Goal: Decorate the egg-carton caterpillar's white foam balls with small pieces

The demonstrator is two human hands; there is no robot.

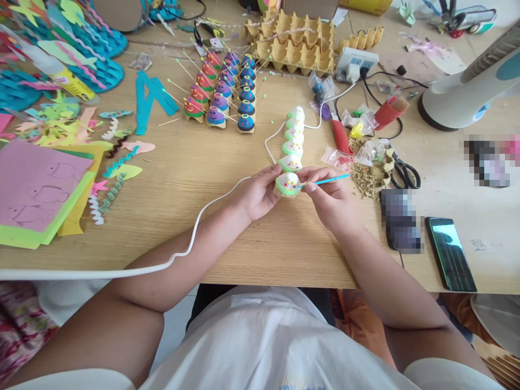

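Observation:
A strip of white and green clay-covered egg-carton bumps [293, 147] lies pointing away from me, dotted with small coloured spots. My left hand [262, 193] grips the left side of its nearest bump. In my right hand [329, 197], between thumb and fingers, is a thin blue stick tool [332, 179], its tip at the right side of the nearest bump's face. Beyond to the left stand three finished-looking rows: red and green [199, 93], purple [219, 101] and dark blue [246, 106], with green-tipped sticks poking out.
A white cable [195, 233] crosses over my left forearm. Coloured paper sheets [44, 184] and cut-outs lie left. Right are black scissors [406, 172], a phone [450, 253], a red cup-like roll [390, 111] and a white lamp base [447, 103]. Egg cartons [296, 43] and a power strip [357, 58] are behind.

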